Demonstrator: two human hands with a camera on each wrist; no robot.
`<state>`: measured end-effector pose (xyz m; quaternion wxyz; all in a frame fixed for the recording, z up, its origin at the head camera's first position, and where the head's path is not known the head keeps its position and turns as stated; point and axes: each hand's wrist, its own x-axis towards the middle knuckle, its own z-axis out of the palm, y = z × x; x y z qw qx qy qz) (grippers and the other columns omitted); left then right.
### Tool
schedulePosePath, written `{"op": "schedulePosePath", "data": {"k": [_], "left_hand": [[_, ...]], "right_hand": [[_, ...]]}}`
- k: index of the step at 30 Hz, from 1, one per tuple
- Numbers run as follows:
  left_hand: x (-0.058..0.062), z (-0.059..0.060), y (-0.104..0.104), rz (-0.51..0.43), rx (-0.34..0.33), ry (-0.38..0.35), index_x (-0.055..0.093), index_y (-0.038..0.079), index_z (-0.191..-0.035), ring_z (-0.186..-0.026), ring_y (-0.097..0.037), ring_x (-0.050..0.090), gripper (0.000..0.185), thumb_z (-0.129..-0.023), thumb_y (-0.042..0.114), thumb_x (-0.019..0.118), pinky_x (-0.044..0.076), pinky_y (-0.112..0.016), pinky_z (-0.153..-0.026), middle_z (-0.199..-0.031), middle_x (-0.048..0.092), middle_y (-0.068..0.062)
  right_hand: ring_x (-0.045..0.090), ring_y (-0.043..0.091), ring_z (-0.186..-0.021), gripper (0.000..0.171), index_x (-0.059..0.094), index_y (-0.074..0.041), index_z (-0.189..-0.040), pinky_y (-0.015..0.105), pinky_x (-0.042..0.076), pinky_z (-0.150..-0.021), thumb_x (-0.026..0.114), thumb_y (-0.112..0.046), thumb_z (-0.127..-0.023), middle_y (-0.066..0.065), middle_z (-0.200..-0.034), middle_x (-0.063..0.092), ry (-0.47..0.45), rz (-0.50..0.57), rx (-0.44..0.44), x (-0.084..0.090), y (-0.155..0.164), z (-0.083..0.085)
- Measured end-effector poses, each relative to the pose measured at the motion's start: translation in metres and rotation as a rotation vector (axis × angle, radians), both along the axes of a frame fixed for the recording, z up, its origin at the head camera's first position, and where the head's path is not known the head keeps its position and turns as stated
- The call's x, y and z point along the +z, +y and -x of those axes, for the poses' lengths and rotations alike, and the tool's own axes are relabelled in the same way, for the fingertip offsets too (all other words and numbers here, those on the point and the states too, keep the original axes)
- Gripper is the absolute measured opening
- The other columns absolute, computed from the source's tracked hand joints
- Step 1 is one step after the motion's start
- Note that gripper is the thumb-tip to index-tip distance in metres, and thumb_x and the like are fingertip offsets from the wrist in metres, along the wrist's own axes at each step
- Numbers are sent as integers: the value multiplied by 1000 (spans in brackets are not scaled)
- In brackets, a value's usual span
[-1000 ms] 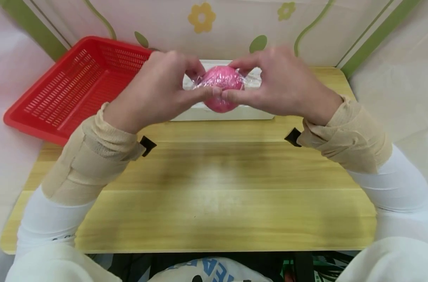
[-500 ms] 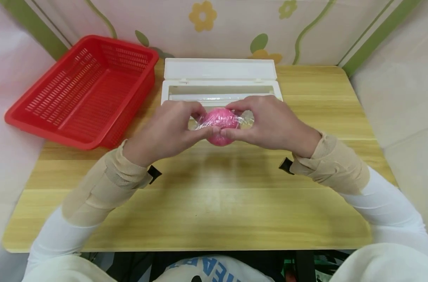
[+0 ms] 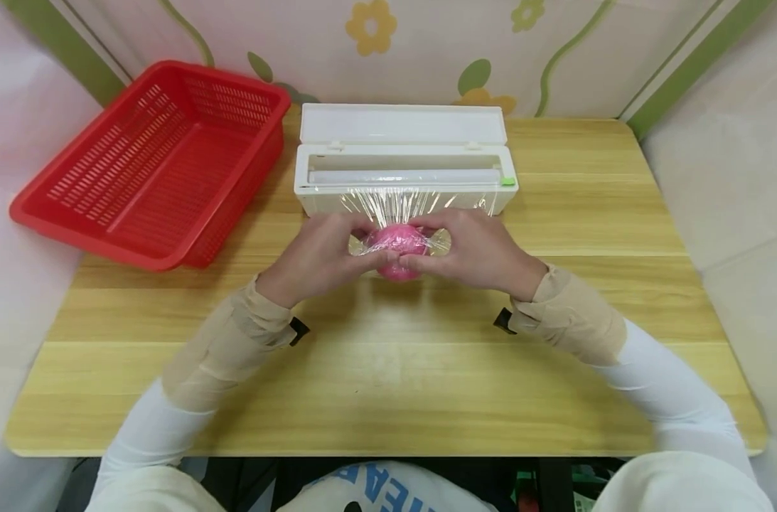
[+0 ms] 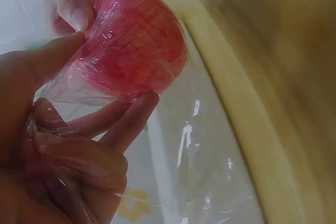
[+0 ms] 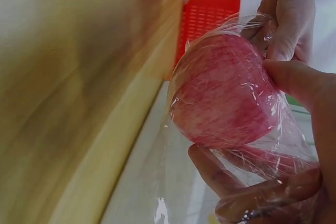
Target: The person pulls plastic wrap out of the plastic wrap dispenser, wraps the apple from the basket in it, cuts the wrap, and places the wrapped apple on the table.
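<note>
Apple (image 3: 397,249), pink-red and wrapped in clear film, sits between the person's two hands just above the wooden table (image 3: 388,370), a little in front of the dispenser box. At the far left of the table a red slatted basket (image 3: 151,163) rests tilted, with its outer edge hanging past the table's rim. Next comes the left hand (image 3: 320,256), whose thumb and curled fingers pinch the film against the apple's left side; the left wrist view shows its fingers (image 4: 123,124) underneath the fruit with crinkled film bunched over them. The cling film (image 3: 414,203) runs in a stretched sheet from the apple back to the white dispenser box (image 3: 404,160), which stands open with its lid laid back toward the wall (a small green tab shows at its right end). On the apple's right, the right hand (image 3: 480,249) grips the fruit in the same way, thumb on the near side and fingers curled round the wrapped surface; the right wrist view shows film gathered over its lower fingers (image 5: 231,182). Both forearms wear beige sleeves over white.
</note>
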<state>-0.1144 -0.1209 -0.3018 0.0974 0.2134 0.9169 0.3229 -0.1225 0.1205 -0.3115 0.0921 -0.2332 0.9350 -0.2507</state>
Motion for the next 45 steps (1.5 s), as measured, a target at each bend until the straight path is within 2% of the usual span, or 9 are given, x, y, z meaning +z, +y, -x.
{"op": "schedulePosePath", "data": {"k": [4,9,15,18,23,29,36,41,45], "left_hand": [[-15,5,-2,-23,23,-49,78,6,-116,-85,-21,59,38,-94,37,81,51,-34,-73,-114,78,-8],[-28,13,-3,-31,48,-97,76,5,-124,-98,-22,64,43,-96,38,79,54,-37,-84,-123,76,-11],[-40,26,-3,-54,59,-115,75,3,-126,-94,-24,60,43,-97,35,78,48,-34,-75,-125,76,-13],[-43,33,-2,-85,50,-122,78,3,-120,-87,-23,56,36,-98,32,78,45,-32,-69,-116,77,-12],[-44,48,-2,-145,22,-142,80,10,-110,-88,-23,57,24,-100,31,75,49,-34,-73,-100,74,-8],[-41,65,-4,-91,46,-242,78,14,-123,-99,-22,60,35,-102,42,70,54,-37,-85,-109,74,-4],[-38,90,-7,-61,51,-292,77,10,-125,-101,-23,58,41,-102,44,69,51,-36,-84,-113,75,-8],[-37,105,-10,-26,69,-309,77,9,-124,-108,-23,57,42,-102,44,70,50,-36,-90,-118,72,-9],[-34,107,-12,-16,104,-344,75,10,-126,-114,-24,57,45,-99,46,72,50,-39,-96,-124,69,-10]], "right_hand": [[66,18,-91,66,69,-20,-141,33,54,-69,81,-57,-88,-2,-117,78,-44,21,-29,-12,-2,5],[45,16,-61,63,69,-23,-141,28,40,-53,80,-56,-89,-3,-107,77,-98,42,-58,-22,-4,12],[38,12,-52,65,66,-18,-144,25,35,-48,79,-54,-91,0,-99,76,-134,56,-78,-34,-6,25],[48,13,-59,58,68,-22,-141,27,43,-53,79,-51,-92,-3,-103,77,-125,113,-52,-41,-4,33],[61,15,-80,48,71,-29,-136,33,54,-71,77,-52,-94,-9,-116,76,-102,191,-13,-49,-2,46],[63,17,-95,58,69,-26,-140,35,53,-82,74,-60,-93,-3,-132,74,-136,172,-36,-47,-4,60],[61,18,-92,60,68,-23,-143,34,52,-77,73,-58,-95,0,-132,74,-159,154,-49,-45,-8,82],[63,18,-112,64,68,-21,-142,36,55,-93,73,-62,-93,2,-139,71,-192,159,-47,-45,-12,99],[62,20,-124,69,68,-21,-142,42,54,-103,73,-66,-91,2,-143,68,-227,143,-41,-45,-11,106]]}}
